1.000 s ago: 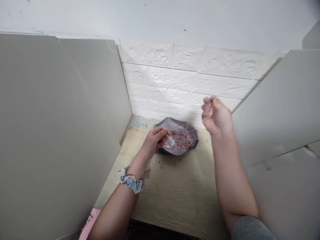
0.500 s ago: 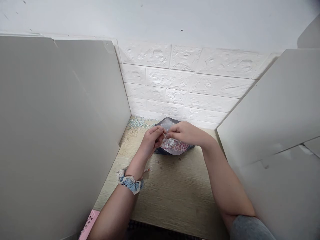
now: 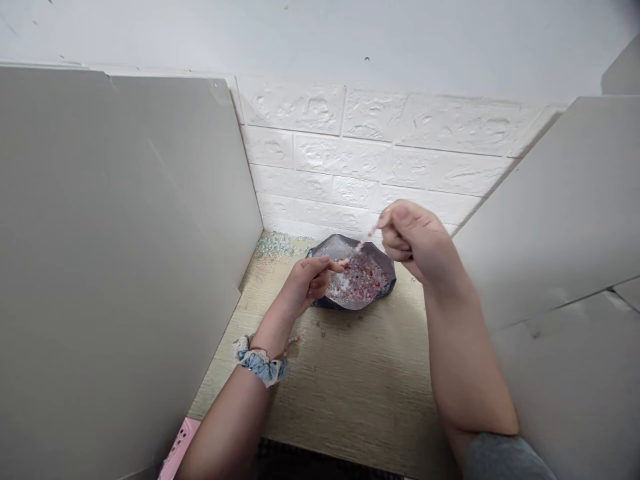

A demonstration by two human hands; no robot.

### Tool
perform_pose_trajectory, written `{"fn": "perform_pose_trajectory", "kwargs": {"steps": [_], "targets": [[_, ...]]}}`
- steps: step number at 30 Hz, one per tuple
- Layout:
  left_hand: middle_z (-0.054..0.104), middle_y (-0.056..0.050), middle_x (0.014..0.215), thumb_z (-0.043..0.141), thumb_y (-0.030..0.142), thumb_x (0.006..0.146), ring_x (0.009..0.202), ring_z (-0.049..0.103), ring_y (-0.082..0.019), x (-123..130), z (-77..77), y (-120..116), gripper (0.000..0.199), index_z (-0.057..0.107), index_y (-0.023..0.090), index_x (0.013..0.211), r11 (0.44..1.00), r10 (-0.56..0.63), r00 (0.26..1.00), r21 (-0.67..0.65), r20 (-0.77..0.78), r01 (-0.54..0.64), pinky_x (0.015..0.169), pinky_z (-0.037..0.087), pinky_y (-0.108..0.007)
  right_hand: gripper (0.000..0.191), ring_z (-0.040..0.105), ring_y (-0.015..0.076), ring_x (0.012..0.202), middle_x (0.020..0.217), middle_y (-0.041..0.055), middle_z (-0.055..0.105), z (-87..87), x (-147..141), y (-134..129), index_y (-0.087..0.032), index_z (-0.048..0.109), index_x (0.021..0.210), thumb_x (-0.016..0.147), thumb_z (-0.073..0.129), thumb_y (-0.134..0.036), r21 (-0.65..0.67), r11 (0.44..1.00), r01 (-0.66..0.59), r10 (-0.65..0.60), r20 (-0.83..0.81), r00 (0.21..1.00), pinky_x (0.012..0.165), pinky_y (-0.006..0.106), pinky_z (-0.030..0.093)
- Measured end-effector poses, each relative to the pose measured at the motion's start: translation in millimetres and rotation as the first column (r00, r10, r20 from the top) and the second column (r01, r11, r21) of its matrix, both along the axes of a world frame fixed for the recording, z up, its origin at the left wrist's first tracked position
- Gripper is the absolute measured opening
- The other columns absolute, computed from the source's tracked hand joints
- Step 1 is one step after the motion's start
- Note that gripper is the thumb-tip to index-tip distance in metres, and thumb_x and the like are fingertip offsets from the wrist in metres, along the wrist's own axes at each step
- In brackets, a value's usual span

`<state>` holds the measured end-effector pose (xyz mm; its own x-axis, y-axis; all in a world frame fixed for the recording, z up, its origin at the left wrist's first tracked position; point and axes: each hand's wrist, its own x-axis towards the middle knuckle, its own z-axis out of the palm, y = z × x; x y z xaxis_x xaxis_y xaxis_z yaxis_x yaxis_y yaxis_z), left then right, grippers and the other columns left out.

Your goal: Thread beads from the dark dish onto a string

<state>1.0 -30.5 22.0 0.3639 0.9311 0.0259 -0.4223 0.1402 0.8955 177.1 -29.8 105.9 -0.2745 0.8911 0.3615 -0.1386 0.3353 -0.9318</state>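
Observation:
A strand of small pink and white beads (image 3: 367,238) slants up between my two hands. My right hand (image 3: 420,241) is closed in a pinch on its upper end, raised in front of the brick-patterned wall. At the lower end, my left hand (image 3: 309,280) is pinched on the strand, over the left side of a dark bag. That bag (image 3: 336,245) lies open on the table, with many loose pink, white and red beads (image 3: 363,279) inside. Beneath my left wrist another short piece of beads (image 3: 294,340) shows, partly hidden by a blue scrunchie (image 3: 260,360).
Pale blue-green beads (image 3: 280,245) lie scattered at the table's back left corner. Grey panels (image 3: 125,267) rise on both sides, and a white brick-patterned wall (image 3: 350,160) closes the back. A pink object with holes (image 3: 179,448) pokes out at lower left.
My right hand has moved up and right, away from the left, drawing the bead strand out between them. My left hand stays in nearly the same place. More of the bag's contents now shows.

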Motion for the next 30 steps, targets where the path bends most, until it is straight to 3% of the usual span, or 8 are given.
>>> {"fn": "perform_pose_trajectory", "kwargs": {"steps": [8,12,15,18,23,26,29,30], "targets": [[0.019,0.009,0.046,0.063,0.044,0.068,0.038,0.012,-0.001,1.0,-1.6,0.5,0.032,0.060,0.012,0.064,1.000,0.021,0.999,0.014,-0.025,-0.021,0.036,0.008,-0.018,0.029,0.012,0.0045,0.037,0.046,-0.0081,0.019,14.4,13.2,-15.3,-0.021,0.056,0.072,0.078,0.062,-0.049,0.264,0.934,0.239,-0.193,-0.190,0.963,0.031,0.017,0.012],[0.019,0.009,0.046,0.062,0.044,0.069,0.038,0.012,-0.001,1.9,-3.4,2.5,0.032,0.059,0.012,0.063,1.000,0.026,0.998,-0.006,-0.050,-0.026,0.036,0.008,-0.018,0.021,0.006,0.0044,0.038,0.045,-0.0082,0.018,20.9,16.7,-26.0,-0.023,0.061,0.075,0.080,0.062,-0.044,0.348,0.889,0.297,-0.179,-0.333,0.926,0.032,0.017,0.009],[0.018,0.009,0.046,0.060,0.043,0.071,0.038,0.011,-0.002,2.4,-6.1,5.0,0.031,0.057,0.013,0.063,0.998,0.040,0.991,-0.033,-0.130,-0.044,0.036,0.007,-0.019,0.022,0.007,0.0038,0.036,0.044,-0.0084,0.018,26.6,17.8,-36.6,-0.023,0.062,0.073,0.074,0.068,-0.044,0.388,0.847,0.365,-0.187,-0.424,0.886,0.031,0.017,0.007],[0.019,0.009,0.047,0.057,0.044,0.073,0.038,0.012,-0.002,3.2,-7.8,6.3,0.031,0.057,0.014,0.064,0.995,0.037,0.968,-0.080,-0.249,-0.059,0.037,0.007,-0.019,0.023,0.012,0.0027,0.037,0.050,-0.0066,0.024,30.2,15.8,-47.1,-0.021,0.061,0.070,0.073,0.069,-0.042,0.397,0.773,0.495,-0.287,-0.478,0.830,0.030,0.016,0.008],[0.021,0.008,0.045,0.059,0.043,0.072,0.037,0.012,-0.003,7.2,-4.8,1.4,0.031,0.060,0.014,0.061,0.980,-0.169,0.899,-0.170,-0.405,0.108,0.037,0.004,-0.021,0.026,0.014,0.0041,0.039,0.055,-0.0025,0.028,32.0,6.9,-57.5,-0.022,0.061,0.065,0.086,0.055,-0.037,0.450,0.603,0.659,-0.504,-0.425,0.752,0.031,0.021,0.006],[0.024,0.006,0.043,0.057,0.048,0.073,0.036,0.012,-0.004,10.0,-4.2,-2.0,0.038,0.063,0.013,0.059,0.954,-0.293,0.848,-0.199,-0.442,0.226,0.037,0.004,-0.022,0.026,0.012,0.0062,0.038,0.050,-0.0034,0.019,33.2,4.2,-60.1,-0.023,0.061,0.065,0.085,0.055,-0.039,0.484,0.586,0.650,-0.514,-0.398,0.760,0.031,0.023,0.004],[0.026,0.005,0.042,0.052,0.053,0.076,0.035,0.016,-0.005,11.3,-5.7,-3.0,0.044,0.066,0.014,0.061,0.941,-0.336,0.817,-0.193,-0.468,0.277,0.036,0.007,-0.023,0.020,0.010,0.0061,0.039,0.052,-0.0041,0.014,32.8,8.9,-62.8,-0.023,0.061,0.067,0.085,0.054,-0.028,0.479,0.569,0.668,-0.514,-0.426,0.744,0.031,0.022,0.005],[0.029,0.004,0.042,0.050,0.054,0.077,0.034,0.018,-0.006,11.2,-6.0,-3.2,0.045,0.066,0.015,0.062,0.939,-0.344,0.811,-0.182,-0.473,0.292,0.036,0.008,-0.023,0.020,0.011,0.0057,0.039,0.053,-0.0041,0.014,31.9,12.1,-63.9,-0.023,0.061,0.066,0.085,0.054,-0.025,0.456,0.605,0.653,-0.502,-0.418,0.757,0.032,0.021,0.007]]}}
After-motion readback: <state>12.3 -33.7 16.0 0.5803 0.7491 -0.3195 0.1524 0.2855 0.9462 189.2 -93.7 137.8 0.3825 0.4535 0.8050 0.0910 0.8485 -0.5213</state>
